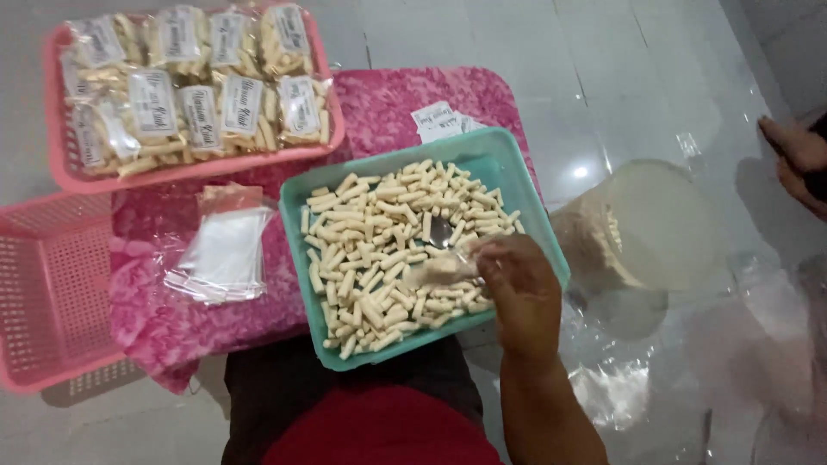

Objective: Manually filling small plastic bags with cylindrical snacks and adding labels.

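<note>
Floor (534, 52): pale glossy tiles, carrying everything in view.

Pink patterned cloth (172, 327): spread flat on the floor under the trays and baskets; floral pattern, one corner folded near the person's lap.

Large clear plastic bag (646, 232): lies on the floor right of the teal tray, part-filled with pale stick snacks, sides crumpled and glossy.

Teal tray (551, 250): rectangular, set at a slant on the cloth just before the person's lap; holds a loose single heap of short cream-coloured snack sticks (379, 250).

Pink basket, upper left (56, 146): slotted walls, filled with sealed clear packets of snack sticks (233, 112), each with a white paper label, laid in two rows.

Pink basket, lower left (43, 284): same slotted kind, partly out of view, nothing seen inside.

Stack of clear plastic bags (224, 254): flat, unfilled, on the cloth between the lower basket and the teal tray, just beside the tray's left wall.

White paper labels (439, 120): a few, on the cloth just behind the teal tray.

Right hand (517, 288): over the tray's right part, grip closed on a small clear packet (439, 271) partly filled with sticks, held just above the heap. Packet blurred.

Left hand: not in view.

Another person's hand (797, 151): at the right edge, well apart from the tray, holding nothing that can be told.
</note>
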